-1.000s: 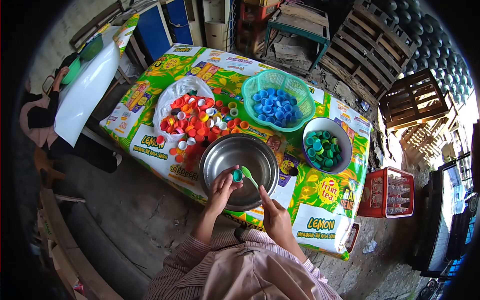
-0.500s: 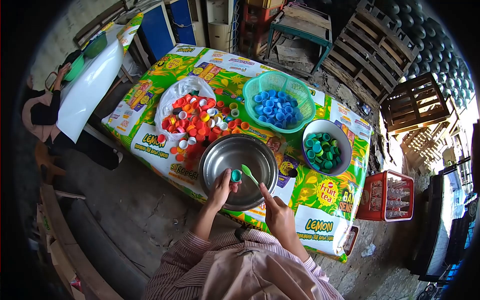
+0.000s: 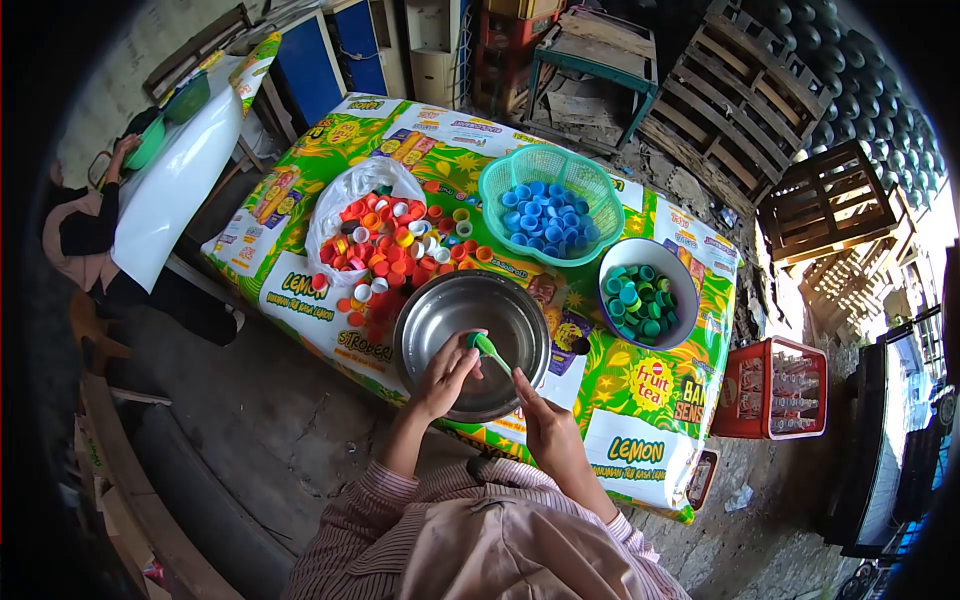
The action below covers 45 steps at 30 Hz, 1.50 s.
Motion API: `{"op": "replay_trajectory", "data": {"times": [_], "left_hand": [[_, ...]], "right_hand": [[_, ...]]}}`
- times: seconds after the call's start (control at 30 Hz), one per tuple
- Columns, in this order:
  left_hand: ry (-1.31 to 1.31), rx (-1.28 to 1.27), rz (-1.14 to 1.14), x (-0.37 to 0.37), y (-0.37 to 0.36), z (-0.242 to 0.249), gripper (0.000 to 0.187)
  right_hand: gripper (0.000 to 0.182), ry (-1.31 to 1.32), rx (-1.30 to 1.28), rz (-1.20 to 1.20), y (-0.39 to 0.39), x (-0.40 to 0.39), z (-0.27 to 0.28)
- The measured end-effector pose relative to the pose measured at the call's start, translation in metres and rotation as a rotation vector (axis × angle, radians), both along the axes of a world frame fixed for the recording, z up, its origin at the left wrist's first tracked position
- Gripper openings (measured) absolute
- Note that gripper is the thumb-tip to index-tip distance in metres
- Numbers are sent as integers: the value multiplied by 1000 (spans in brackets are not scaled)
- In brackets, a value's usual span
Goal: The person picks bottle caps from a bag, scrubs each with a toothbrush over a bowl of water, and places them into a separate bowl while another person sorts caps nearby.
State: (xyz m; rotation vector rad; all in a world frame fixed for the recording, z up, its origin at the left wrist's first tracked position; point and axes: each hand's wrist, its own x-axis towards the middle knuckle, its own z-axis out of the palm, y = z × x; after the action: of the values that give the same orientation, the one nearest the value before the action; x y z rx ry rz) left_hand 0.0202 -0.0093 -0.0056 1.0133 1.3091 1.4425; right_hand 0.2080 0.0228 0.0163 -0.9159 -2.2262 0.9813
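Over the steel bowl (image 3: 420, 310), my left hand (image 3: 447, 375) pinches a green bottle cap (image 3: 472, 341). My right hand (image 3: 545, 415) is closed round the handle of a light green spoon (image 3: 496, 356), whose head is at the cap. Red, orange, white and yellow caps (image 3: 395, 240) spill from a clear plastic bag (image 3: 325, 215) onto the table. Blue caps (image 3: 550, 218) fill part of a turquoise basket (image 3: 500, 172). A white bowl with a dark rim (image 3: 683, 280) holds green caps (image 3: 640, 305). One dark cap (image 3: 581, 346) lies right of the steel bowl.
A patterned cloth covers the table (image 3: 350, 135). At the left another person (image 3: 85, 225) reaches to a green basin (image 3: 148, 143). A red crate with bottles (image 3: 770, 388) stands on the floor at the right. Wooden pallets (image 3: 740, 95) lean behind.
The spoon's head has moved left and down onto the green cap in my left hand. That cap has turned, and its open side no longer faces up. The view has shifted slightly.
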Motion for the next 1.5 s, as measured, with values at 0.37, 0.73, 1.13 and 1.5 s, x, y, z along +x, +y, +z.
{"op": "replay_trajectory", "data": {"times": [0.37, 0.73, 1.13, 1.5], "left_hand": [[-388, -44, -42, -13, -2, -17, 28], [-631, -190, -19, -11, -4, -20, 42], [-587, -385, -34, -8, -3, -9, 47], [-480, -364, -47, -8, -1, -9, 39]], "right_hand": [[58, -171, 116, 31, -11, 3, 2], [58, -211, 112, -84, -4, 8, 7], [57, -280, 253, 76, -6, 7, 3], [61, -294, 176, 17, -6, 4, 4]]}}
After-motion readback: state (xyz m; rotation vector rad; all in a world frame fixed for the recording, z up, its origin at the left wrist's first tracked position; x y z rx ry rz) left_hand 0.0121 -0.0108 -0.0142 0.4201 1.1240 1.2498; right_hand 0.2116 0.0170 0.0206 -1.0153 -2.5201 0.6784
